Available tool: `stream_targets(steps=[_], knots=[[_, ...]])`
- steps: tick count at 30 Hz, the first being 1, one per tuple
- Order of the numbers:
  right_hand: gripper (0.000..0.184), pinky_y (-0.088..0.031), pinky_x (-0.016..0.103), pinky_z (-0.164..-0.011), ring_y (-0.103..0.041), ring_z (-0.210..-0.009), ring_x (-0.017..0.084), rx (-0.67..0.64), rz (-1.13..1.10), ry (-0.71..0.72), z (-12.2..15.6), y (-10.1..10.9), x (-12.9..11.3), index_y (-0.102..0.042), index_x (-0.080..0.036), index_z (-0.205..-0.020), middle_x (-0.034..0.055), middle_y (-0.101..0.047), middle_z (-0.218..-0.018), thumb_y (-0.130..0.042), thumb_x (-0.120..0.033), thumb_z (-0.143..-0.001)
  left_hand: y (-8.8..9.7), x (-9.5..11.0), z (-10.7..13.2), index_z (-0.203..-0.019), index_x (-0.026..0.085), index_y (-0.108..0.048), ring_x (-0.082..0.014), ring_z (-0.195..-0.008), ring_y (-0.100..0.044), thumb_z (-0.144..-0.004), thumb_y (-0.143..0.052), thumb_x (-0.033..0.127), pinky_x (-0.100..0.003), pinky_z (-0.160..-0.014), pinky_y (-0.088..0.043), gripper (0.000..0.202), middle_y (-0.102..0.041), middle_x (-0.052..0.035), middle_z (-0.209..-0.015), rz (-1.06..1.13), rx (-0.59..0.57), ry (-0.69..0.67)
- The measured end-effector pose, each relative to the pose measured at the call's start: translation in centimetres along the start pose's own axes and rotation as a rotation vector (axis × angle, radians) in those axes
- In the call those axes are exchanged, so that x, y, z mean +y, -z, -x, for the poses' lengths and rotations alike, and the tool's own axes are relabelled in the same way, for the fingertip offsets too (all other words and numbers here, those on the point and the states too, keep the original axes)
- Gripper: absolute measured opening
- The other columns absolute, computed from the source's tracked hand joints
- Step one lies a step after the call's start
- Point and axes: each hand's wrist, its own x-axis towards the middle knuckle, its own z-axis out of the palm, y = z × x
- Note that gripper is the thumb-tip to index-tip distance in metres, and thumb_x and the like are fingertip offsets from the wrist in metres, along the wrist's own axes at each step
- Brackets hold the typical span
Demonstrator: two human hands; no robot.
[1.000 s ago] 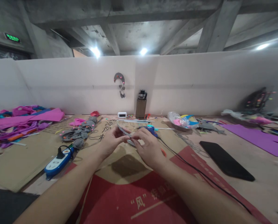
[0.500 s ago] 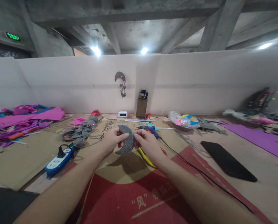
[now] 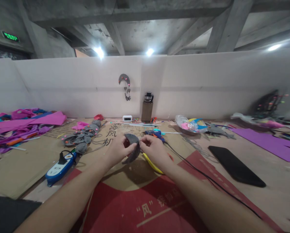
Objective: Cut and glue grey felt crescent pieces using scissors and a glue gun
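Observation:
A grey crescent-shaped felt piece is held upright over the cardboard-covered table, between both hands. My left hand pinches its left edge with thumb and fingers closed. My right hand pinches its right edge the same way. Yellow-handled scissors lie on the cardboard just under my right hand. A blue glue gun rests behind my hands, its black cord trailing off to the right.
A blue-and-white power strip lies at the left. Grey felt pieces and pink and purple sheets sit further left. A bottle, a small clock, a bag of coloured bits, a black pad and purple sheet lie behind and right.
The grey piece was edge-on and low a second ago; both hands have turned it face-on and now hold it slightly narrower and tilted. The yellow scissors have come into view.

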Motion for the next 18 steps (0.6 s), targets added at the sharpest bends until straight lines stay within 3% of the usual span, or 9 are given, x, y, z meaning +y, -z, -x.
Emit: stream_targets(steps=[6,14,18], knots=[[0.014,-0.040,0.022,-0.051,-0.050,-0.048,0.011,-0.048,-0.174,-0.187,-0.29,-0.04,-0.06,-0.059,-0.016,-0.068,-0.0026,-0.054,-0.052,-0.053,-0.029,-0.073,-0.19,-0.69,-0.45,-0.093,0.013,-0.059,-0.0077,-0.044,-0.048,-0.077,-0.064,0.040,-0.021,-0.040,-0.037,0.032,-0.061,-0.0011,-0.072,0.242,-0.027,0.108],[0.010,-0.043,0.022,-0.047,-0.053,-0.044,0.011,-0.067,-0.212,-0.223,-0.27,-0.31,0.10,-0.056,-0.018,-0.065,-0.0033,-0.055,-0.049,-0.051,-0.024,-0.072,-0.31,-0.98,-0.72,-0.094,0.013,-0.059,-0.0057,-0.042,-0.045,-0.075,-0.067,0.041,-0.020,-0.039,-0.034,0.035,-0.060,0.0004,-0.071,0.289,-0.037,0.129],[0.009,-0.045,0.023,-0.046,-0.053,-0.043,0.011,-0.029,-0.270,-0.245,-0.91,0.13,0.58,-0.054,-0.019,-0.065,-0.0040,-0.054,-0.049,-0.050,-0.024,-0.072,-0.27,-0.99,-0.63,-0.090,0.013,-0.057,-0.0066,-0.038,-0.043,-0.077,-0.066,0.041,-0.020,-0.039,-0.034,0.032,-0.054,0.0041,-0.057,0.318,-0.015,0.124]])
